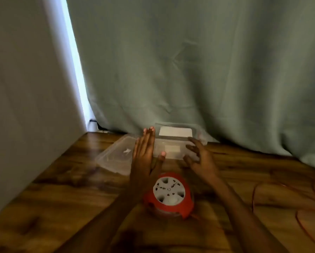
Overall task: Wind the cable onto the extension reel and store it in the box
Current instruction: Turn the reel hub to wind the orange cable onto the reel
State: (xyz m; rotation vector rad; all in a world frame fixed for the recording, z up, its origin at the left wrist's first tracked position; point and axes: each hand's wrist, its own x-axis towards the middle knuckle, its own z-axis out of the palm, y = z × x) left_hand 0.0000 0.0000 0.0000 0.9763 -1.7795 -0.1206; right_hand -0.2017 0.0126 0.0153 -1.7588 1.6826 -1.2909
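Note:
A red extension reel (168,194) with a white socket face stands on the wooden floor between my forearms. Its thin red cable (299,212) lies in loose loops on the floor at the right. Beyond the reel sits a clear plastic box (178,143) by the curtain. Its clear lid (114,157) lies flat to the left of it. My left hand (145,154) is held out with straight fingers above the lid's right end, holding nothing. My right hand (198,157) hovers at the box's near right corner with loosely curved fingers; whether it touches the box is unclear.
A grey-green curtain (189,70) hangs down to the floor right behind the box. A pale wall (25,106) closes off the left side. The wooden floor (52,207) stretches toward me on both sides of the reel.

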